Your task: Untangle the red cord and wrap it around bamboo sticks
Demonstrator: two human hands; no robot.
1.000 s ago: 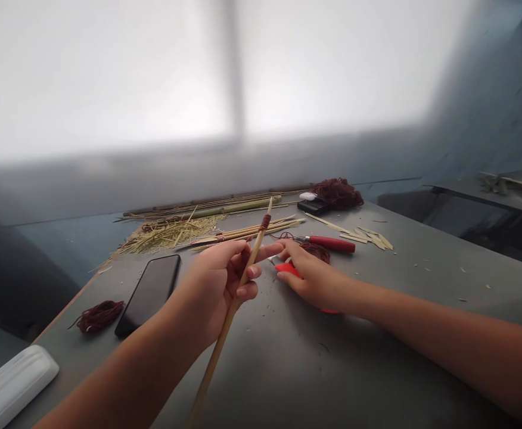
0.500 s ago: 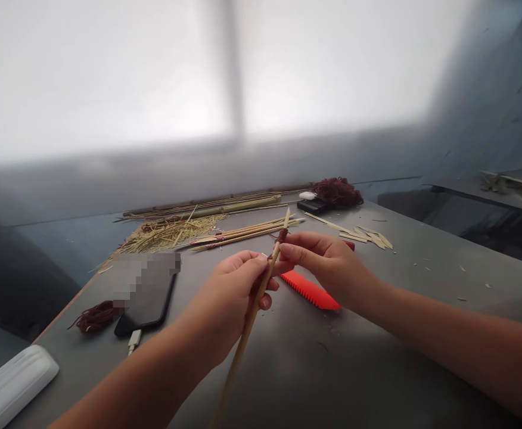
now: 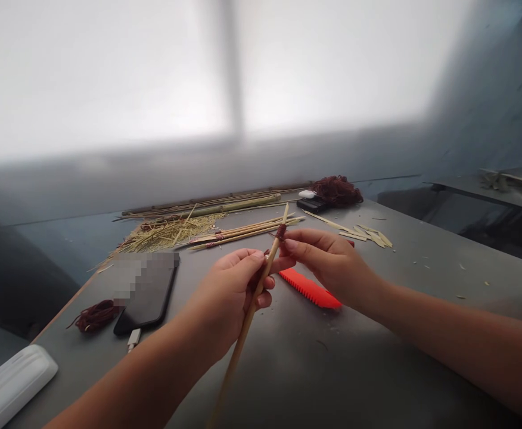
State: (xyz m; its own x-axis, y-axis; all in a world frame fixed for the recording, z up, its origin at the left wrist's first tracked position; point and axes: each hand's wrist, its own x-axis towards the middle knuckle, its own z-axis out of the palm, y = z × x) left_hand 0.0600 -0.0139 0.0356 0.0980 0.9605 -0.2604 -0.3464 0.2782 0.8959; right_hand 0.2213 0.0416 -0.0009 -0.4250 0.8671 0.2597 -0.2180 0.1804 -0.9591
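Observation:
My left hand point(image 3: 232, 292) is closed around a long bamboo stick point(image 3: 243, 333) that slants up and away from me over the grey table point(image 3: 399, 333). A dark red thread binding point(image 3: 281, 230) is wound near the stick's top end. My right hand point(image 3: 328, 262) pinches the stick just below that binding, fingertips touching those of my left hand. A red serrated tool point(image 3: 310, 289) lies flat on the table under my right hand.
A black phone point(image 3: 149, 292) and a coil of dark red thread point(image 3: 95, 314) lie at the left. Bamboo sticks point(image 3: 243, 231), straw-like shavings point(image 3: 167, 233), bamboo slivers point(image 3: 368, 235) and a dark red thread heap point(image 3: 336, 190) sit further back. A white case point(image 3: 11, 387) rests at the lower left.
My right hand lifted off the red tool on the table and came up to pinch the stick near the thread binding. The stick tilted slightly to the right.

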